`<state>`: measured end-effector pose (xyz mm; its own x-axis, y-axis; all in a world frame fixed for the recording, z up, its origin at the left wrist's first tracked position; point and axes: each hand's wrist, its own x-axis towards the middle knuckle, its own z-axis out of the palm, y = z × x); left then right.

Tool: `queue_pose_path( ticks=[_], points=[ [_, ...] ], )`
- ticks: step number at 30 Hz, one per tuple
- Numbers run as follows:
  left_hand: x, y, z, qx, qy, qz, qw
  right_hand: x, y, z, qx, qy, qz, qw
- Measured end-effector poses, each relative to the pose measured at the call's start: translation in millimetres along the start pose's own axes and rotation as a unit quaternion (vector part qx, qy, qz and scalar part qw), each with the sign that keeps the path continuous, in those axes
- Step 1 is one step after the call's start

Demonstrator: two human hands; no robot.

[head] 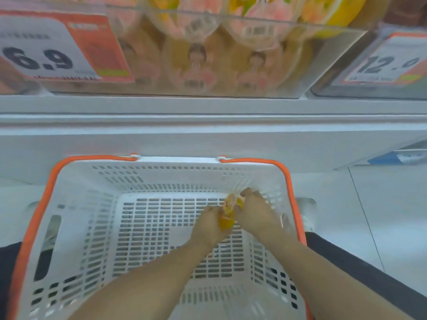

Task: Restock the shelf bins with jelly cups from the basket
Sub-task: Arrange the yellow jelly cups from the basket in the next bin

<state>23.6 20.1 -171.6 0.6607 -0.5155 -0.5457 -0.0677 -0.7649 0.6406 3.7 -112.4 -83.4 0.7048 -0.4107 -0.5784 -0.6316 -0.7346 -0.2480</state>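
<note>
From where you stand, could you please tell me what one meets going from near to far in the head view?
Basket near rim, the left hand and right hand holding jelly cups, the basket's far rim, the white shelf ledge, then the clear bin of jelly cups.

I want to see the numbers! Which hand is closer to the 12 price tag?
Right. The right hand is down in the basket on the side below the 12 price tag; the left hand is beside it, farther over.
</note>
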Motion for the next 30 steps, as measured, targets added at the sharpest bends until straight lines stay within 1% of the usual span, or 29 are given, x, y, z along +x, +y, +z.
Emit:
queue_pose_path(
  ticks=[1, 2, 4, 5, 7, 8, 9, 10, 11, 12, 13, 14, 15, 16, 18, 19, 21, 23, 25, 27, 28, 30],
  points=[
    [-2, -3, -7, -0.034, -0.024, -0.008, 0.999, 7, 1, 5, 0.029, -0.002, 0.013, 0.999],
    [-6, -7, -14, -0.096, -0.043, -0.024, 0.994, 14, 1, 10, 0.05, -0.014, 0.025, 0.998],
    [-17, -23, -29, -0.174, -0.08, -0.057, 0.98, 38, 13, 33, 0.094, -0.048, 0.035, 0.994],
    [-23, -30, -37, -0.221, -0.089, -0.084, 0.967, 51, 23, 50, 0.114, -0.057, 0.047, 0.991],
    [-37, -35, -59, -0.299, -0.135, -0.118, 0.937, 58, 23, 64, 0.168, -0.036, 0.071, 0.983],
    [-43, -37, -72, -0.353, -0.168, -0.132, 0.911, 45, 10, 54, 0.191, -0.016, 0.074, 0.979],
    [-46, -38, -81, -0.417, -0.195, -0.145, 0.876, 33, -2, 47, 0.223, 0.007, 0.071, 0.972],
    [-51, -38, -91, -0.478, -0.207, -0.156, 0.839, 24, -10, 43, 0.269, 0.004, 0.088, 0.959],
    [-53, -38, -98, -0.531, -0.206, -0.168, 0.804, 16, -17, 41, 0.324, -0.019, 0.115, 0.939],
    [-54, -36, -104, -0.578, -0.198, -0.18, 0.771, 10, -24, 38, 0.382, -0.065, 0.141, 0.911],
    [-55, -34, -109, -0.611, -0.191, -0.188, 0.745, 4, -29, 33, 0.43, -0.123, 0.151, 0.882],
    [-58, -29, -116, -0.631, -0.181, -0.197, 0.728, -3, -36, 23, 0.45, -0.172, 0.147, 0.864],
    [-59, -26, -121, -0.626, -0.179, -0.202, 0.731, -7, -39, 14, 0.455, -0.197, 0.14, 0.857],
    [-62, -20, -128, -0.597, -0.194, -0.198, 0.752, -10, -42, 3, 0.457, -0.219, 0.128, 0.853],
    [-70, -9, -146, -0.485, -0.271, -0.156, 0.817, -25, -56, -35, 0.457, -0.256, 0.085, 0.848],
    [-74, -1, -159, -0.418, -0.311, -0.133, 0.843, -35, -63, -56, 0.451, -0.278, 0.054, 0.846],
    [-87, 18, -189, -0.317, -0.353, -0.099, 0.874, -59, -75, -99, 0.449, -0.326, 0.002, 0.832],
    [-106, 46, -223, -0.249, -0.365, -0.053, 0.896, -83, -84, -136, 0.441, -0.335, -0.034, 0.832],
    [-129, 77, -251, -0.228, -0.31, -0.018, 0.923, -110, -95, -165, 0.412, -0.327, -0.074, 0.847],
    [-152, 107, -270, -0.233, -0.22, 0.015, 0.947, -137, -106, -187, 0.392, -0.3, -0.106, 0.863],
    [-163, 120, -278, -0.236, -0.172, 0.04, 0.956, -150, -110, -196, 0.394, -0.286, -0.124, 0.864],
    [-185, 140, -291, -0.246, -0.096, 0.087, 0.961, -174, -117, -214, 0.404, -0.26, -0.16, 0.862]
  ],
)
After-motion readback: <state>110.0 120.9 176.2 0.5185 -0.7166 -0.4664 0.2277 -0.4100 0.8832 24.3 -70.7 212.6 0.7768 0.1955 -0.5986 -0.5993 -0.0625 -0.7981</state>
